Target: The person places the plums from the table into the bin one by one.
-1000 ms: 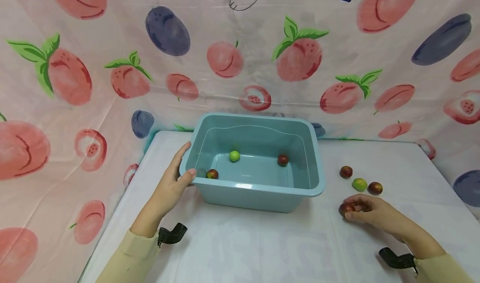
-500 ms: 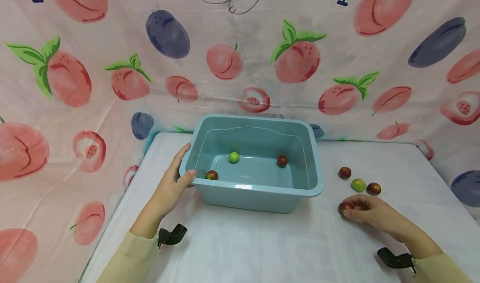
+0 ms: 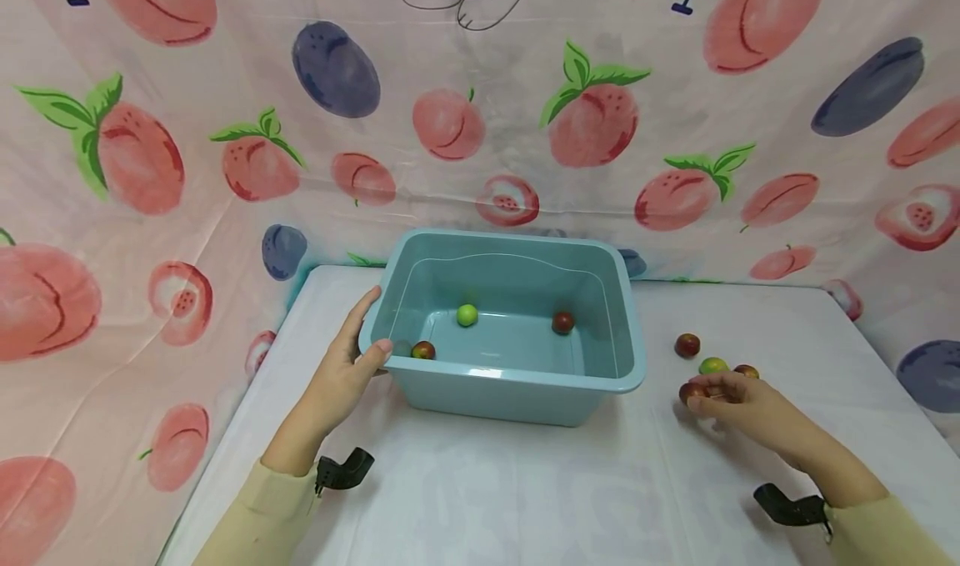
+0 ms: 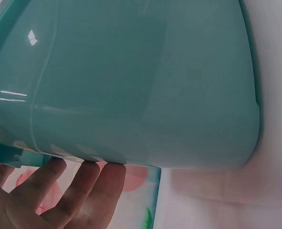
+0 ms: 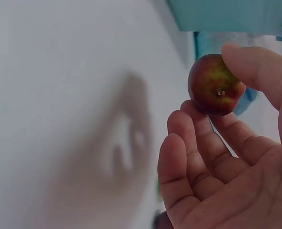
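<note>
My left hand [image 3: 341, 370] holds the left front corner of a blue-green plastic tub [image 3: 487, 399], thumb at the rim and fingers along the outer side. In the left wrist view, the fingertips [image 4: 113, 174] meet the tub's wall [image 4: 131, 86]. Between thumb and fingers of my right hand [image 3: 757, 412] is a dark red plum [image 5: 212, 86] with a greenish patch and a small stem, raised over the table. Inside the tub lie a green plum [image 3: 467, 315], a dark red plum [image 3: 563, 323] and a red-green plum [image 3: 423, 350].
To the right of the tub, a dark red plum [image 3: 687, 345], a green plum [image 3: 713, 366] and another dark plum [image 3: 746, 371], partly hidden by my right hand, lie on the white table [image 3: 517, 491]. A fruit-print cloth [image 3: 450, 49] hangs behind.
My right hand has lifted the dark red plum off the table and moved it slightly away from me. My left hand and the tub have stayed in place.
</note>
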The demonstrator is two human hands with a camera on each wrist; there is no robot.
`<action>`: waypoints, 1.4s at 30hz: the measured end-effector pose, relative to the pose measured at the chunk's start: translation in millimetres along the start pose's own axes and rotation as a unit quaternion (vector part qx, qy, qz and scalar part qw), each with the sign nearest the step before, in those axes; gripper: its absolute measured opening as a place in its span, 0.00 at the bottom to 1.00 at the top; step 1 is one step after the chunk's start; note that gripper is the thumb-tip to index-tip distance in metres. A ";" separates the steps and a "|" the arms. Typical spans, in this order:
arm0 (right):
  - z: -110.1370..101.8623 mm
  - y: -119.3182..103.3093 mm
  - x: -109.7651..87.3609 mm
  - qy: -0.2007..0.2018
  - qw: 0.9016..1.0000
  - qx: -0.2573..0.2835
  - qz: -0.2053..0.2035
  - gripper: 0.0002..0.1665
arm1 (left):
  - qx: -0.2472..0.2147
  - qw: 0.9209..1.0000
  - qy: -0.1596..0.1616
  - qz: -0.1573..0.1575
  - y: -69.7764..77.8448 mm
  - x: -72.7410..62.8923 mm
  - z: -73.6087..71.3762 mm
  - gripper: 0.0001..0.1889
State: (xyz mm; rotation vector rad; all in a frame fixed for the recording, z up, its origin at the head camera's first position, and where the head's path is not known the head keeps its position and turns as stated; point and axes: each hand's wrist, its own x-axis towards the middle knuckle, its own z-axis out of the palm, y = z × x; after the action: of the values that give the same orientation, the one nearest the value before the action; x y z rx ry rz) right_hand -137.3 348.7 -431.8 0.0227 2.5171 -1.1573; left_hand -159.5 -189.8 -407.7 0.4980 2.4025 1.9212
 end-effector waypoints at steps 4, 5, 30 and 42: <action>-6.2 -12.9 -3.1 0.016 1.000 -0.009 -0.016 0.34 | -0.004 1.000 0.000 0.000 0.0 0.0 0.1 0.35; -7.9 -16.2 -4.1 0.020 1.000 -0.009 -0.018 0.34 | -0.003 1.000 -0.001 0.002 -0.1 -0.1 0.1 0.35; -41.3 -103.0 -12.3 0.106 0.988 -0.057 -0.094 0.31 | -0.007 1.000 0.003 0.007 -4.6 -0.1 -1.1 0.34; -39.4 -145.4 -10.7 0.111 0.988 -0.035 -0.103 0.33 | -0.002 1.000 -0.007 0.016 -4.4 -0.5 -1.3 0.35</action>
State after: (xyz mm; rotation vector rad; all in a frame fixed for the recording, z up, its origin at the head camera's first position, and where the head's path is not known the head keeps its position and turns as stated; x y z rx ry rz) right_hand -164.1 282.9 -298.6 -0.1364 2.8092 -1.2015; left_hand -160.3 -192.0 -411.6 0.5503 2.3953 1.9276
